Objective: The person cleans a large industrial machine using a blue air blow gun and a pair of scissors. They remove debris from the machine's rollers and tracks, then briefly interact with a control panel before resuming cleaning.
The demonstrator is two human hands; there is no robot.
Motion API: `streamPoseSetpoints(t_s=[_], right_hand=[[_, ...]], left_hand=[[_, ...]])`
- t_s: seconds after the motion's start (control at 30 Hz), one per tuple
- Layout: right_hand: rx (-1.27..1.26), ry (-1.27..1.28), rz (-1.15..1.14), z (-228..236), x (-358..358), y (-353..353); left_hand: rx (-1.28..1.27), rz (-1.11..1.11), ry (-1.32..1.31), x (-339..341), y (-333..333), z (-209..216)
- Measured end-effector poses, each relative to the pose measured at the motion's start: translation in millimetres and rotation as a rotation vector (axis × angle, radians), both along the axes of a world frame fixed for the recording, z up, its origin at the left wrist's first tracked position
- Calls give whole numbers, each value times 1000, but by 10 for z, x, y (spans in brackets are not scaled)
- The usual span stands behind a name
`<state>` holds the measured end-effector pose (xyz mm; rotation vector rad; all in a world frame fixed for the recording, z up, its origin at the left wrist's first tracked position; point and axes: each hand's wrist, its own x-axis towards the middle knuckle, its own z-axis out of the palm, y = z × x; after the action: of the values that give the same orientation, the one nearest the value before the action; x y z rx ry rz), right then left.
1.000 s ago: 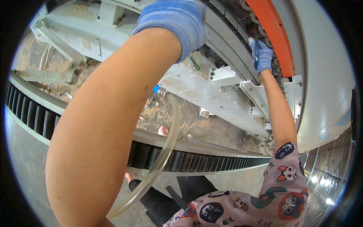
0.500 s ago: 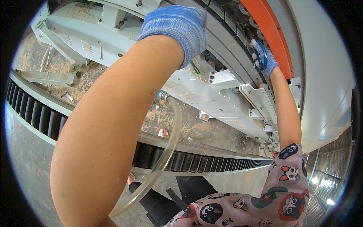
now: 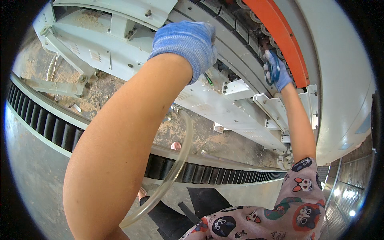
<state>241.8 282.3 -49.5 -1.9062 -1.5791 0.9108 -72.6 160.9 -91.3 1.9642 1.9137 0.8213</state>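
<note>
Currently, we grip a blue looped tool [image 3: 277,72] in the gloved right hand [image 3: 283,76], its fingers curled narrowly about the loop. We locate this tool between the curved grey rail [image 3: 236,44] and the orange strip [image 3: 281,34], near a row of rollers [image 3: 255,17]. We position the gloved left hand [image 3: 183,42] beside the rail, back upward; its fingers are hidden, so we cannot tell its grip. Nearby, we note a slim green object [image 3: 208,79] and a clear hose [image 3: 189,136] curving past the forearm.
</note>
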Motion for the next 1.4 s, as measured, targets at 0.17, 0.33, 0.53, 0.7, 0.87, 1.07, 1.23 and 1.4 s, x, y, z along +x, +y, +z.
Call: streamPoseSetpoints(t_s=[0.17,0.33,0.53,0.7,0.87,1.07,1.23,1.4], right_hand=[[-92,295,201,-175,-368,-608],[-252,778,486,-152,-417,-898],[-343,1029,491,-214,-426,-939],[-146,579,543,-465,-491,-732],[2,293,751,-633,46,-456],[135,-611,375,-1763,911,759],[106,-743,424,-2279,1358,1338],[-69,-729,418,-2330,1465,1383]], left_hand=[[-179,-58,-71,63,104,190],[-251,-67,-212,228,202,477],[-483,-277,-635,718,319,508],[-739,-28,-803,976,514,299],[-705,145,-877,1073,761,-79],[-497,203,-772,1053,919,-160],[-493,207,-704,1023,1069,-130],[-474,201,-722,970,1052,-114]])
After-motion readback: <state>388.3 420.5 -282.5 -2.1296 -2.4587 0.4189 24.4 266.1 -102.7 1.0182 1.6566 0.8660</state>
